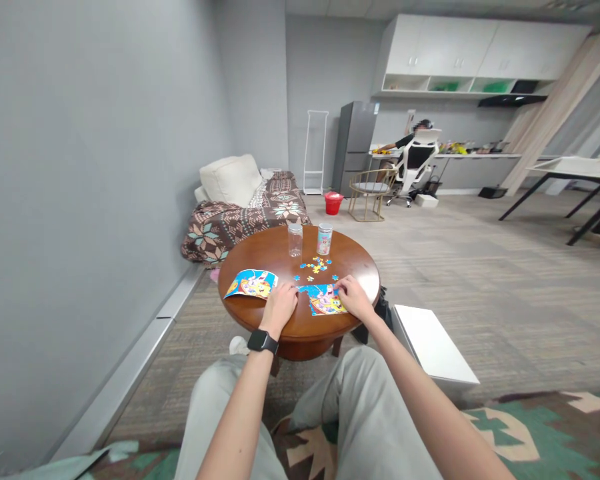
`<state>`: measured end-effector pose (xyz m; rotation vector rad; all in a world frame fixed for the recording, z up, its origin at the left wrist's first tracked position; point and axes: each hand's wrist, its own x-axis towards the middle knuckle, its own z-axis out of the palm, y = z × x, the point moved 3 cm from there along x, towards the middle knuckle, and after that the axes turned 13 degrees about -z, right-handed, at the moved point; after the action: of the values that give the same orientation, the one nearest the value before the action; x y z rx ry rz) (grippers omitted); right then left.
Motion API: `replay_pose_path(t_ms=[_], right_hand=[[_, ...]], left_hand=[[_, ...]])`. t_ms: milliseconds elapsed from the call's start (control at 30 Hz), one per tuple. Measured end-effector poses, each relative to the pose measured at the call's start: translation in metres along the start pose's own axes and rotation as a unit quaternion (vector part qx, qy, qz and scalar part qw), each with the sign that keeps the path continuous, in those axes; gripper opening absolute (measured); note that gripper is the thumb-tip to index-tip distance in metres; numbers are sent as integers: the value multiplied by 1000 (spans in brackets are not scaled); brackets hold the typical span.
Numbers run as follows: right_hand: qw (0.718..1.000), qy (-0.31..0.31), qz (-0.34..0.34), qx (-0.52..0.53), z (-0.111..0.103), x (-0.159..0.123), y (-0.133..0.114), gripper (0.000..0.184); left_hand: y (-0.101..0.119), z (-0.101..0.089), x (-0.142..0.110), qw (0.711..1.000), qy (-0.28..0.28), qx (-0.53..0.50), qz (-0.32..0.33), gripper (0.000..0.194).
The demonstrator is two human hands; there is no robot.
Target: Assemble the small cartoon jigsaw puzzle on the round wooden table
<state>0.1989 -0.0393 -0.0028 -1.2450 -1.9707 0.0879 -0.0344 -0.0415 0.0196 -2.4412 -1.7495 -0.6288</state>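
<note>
Left hand (279, 308) relaxed on table (247, 257), right hand (354, 298) pressing puzzle (323, 300), neither grasping; risk of scattered pieces (316, 265) from a stray bump.

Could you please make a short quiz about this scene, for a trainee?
1. True or false: the clear plastic jar stands on the round wooden table beside the printed canister.
2. Fill the gap: the left hand has a black ____ on its wrist.
3. Multiple choice: what do the fingers of the right hand touch?
A) the partly assembled jigsaw puzzle
B) the clear plastic jar
C) the printed canister

Key: 1 true; 2 smartwatch; 3 A.
</note>
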Motion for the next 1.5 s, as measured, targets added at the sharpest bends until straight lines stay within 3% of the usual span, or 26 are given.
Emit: replay_pose_path(t_ms=[433, 633, 800, 1100, 1500], right_hand=[[1000, 0, 5, 13, 1, -1, 4, 21], [1000, 3, -2, 12, 0, -2, 3, 21], [1000, -4, -8, 5, 0, -2, 3, 21], [1000, -6, -12, -3, 0, -2, 0, 22], [1000, -5, -9, -1, -2, -2, -2, 22]], left_hand=[[2, -2, -3, 1000, 5, -4, -25, 22], [-4, -1, 1, 998, -7, -55, -37, 18], [-10, 3, 5, 993, -27, -103, -53, 18], [-15, 12, 6, 993, -10, -102, -67, 19], [-10, 5, 5, 991, -30, -126, -40, 12]])
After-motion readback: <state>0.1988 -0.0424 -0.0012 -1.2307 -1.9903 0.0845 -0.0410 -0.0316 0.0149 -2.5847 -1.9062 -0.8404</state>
